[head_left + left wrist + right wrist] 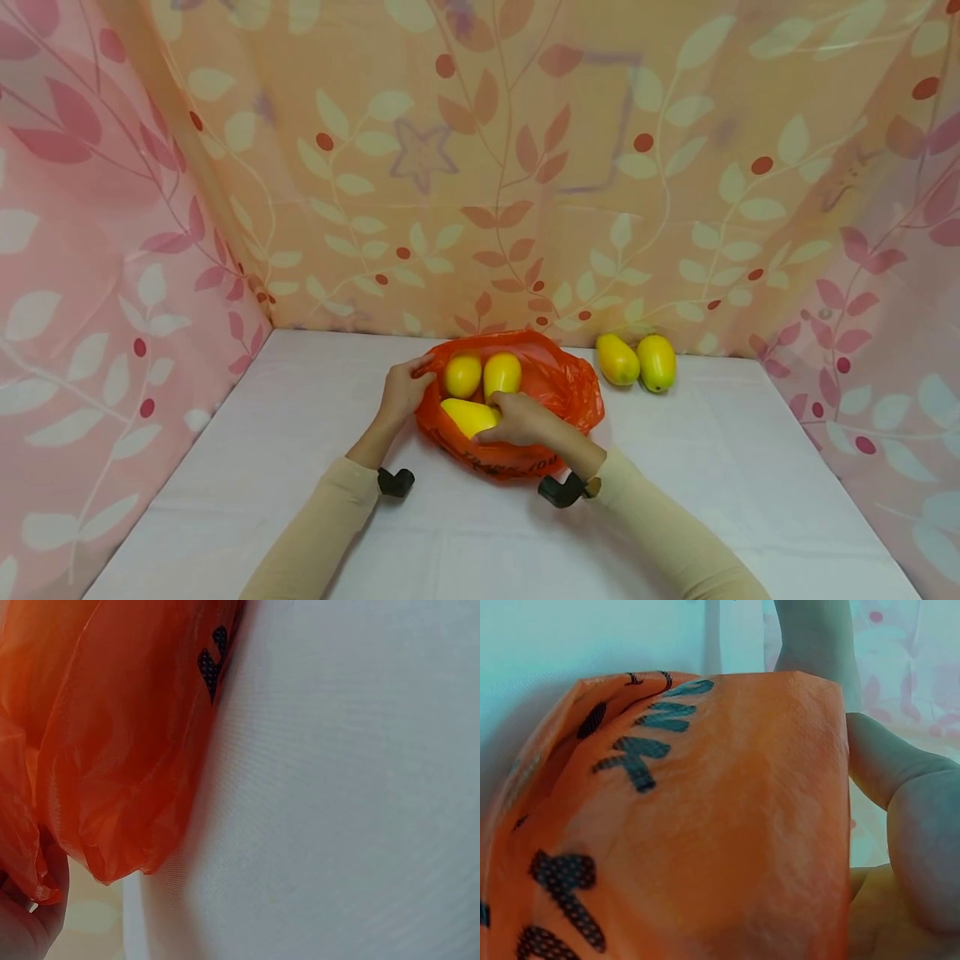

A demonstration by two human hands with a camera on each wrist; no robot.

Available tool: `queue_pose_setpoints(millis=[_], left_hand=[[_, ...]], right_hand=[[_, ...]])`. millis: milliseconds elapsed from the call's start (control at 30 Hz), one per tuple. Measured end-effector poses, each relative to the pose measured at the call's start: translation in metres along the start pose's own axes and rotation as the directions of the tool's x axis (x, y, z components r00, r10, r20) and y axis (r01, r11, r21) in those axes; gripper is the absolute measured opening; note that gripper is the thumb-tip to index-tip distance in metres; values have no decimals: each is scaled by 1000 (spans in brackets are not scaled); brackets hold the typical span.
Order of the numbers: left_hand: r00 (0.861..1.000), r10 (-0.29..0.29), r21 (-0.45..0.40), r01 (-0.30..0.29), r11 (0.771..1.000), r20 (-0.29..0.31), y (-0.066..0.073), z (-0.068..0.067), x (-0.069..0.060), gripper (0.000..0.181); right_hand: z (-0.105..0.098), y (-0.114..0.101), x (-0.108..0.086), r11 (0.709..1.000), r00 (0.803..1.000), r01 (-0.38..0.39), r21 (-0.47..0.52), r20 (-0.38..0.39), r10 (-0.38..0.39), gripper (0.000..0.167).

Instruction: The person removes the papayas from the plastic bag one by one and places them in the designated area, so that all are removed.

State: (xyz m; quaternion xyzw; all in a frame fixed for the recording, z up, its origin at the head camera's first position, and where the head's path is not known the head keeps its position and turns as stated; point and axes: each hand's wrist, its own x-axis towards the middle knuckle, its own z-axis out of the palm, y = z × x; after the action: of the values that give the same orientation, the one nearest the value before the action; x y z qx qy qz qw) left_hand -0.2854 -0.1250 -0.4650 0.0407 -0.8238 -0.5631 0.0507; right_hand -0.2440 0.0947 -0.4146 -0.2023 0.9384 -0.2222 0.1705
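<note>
On the pale cloth surface point(247, 475) sits a crinkled red plastic bag point(543, 379); the left grip point(406, 388) pinches its rim, the right grip point(522, 419) holds a smooth, tapered yellow fruit point(465, 415) inside, near two rounder fruits point(462, 377).

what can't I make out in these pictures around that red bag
Head view: right end of the front yellow fruit, hidden by the right hand.
Left wrist view: part of the left hand, cut off by the left edge.
Right wrist view: the two rear fruits, hidden behind the red bag.
</note>
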Motion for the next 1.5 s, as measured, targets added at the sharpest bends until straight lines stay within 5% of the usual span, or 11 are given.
queue_pose_setpoints(millis=[800,1167,1500], left_hand=[[1000,16,22,-16,1000,-2,-6,3,-4,38],[999,28,19,-28,999,-15,-4,-2,-2,39],[998,67,21,-66,998,-20,3,-5,0,38]], right_hand=[[-1,16,-7,991,998,-22,134,-58,30,67],[-29,17,-11,988,996,-54,146,-67,65,70],[-55,18,-19,975,993,-1,220,-111,26,70]])
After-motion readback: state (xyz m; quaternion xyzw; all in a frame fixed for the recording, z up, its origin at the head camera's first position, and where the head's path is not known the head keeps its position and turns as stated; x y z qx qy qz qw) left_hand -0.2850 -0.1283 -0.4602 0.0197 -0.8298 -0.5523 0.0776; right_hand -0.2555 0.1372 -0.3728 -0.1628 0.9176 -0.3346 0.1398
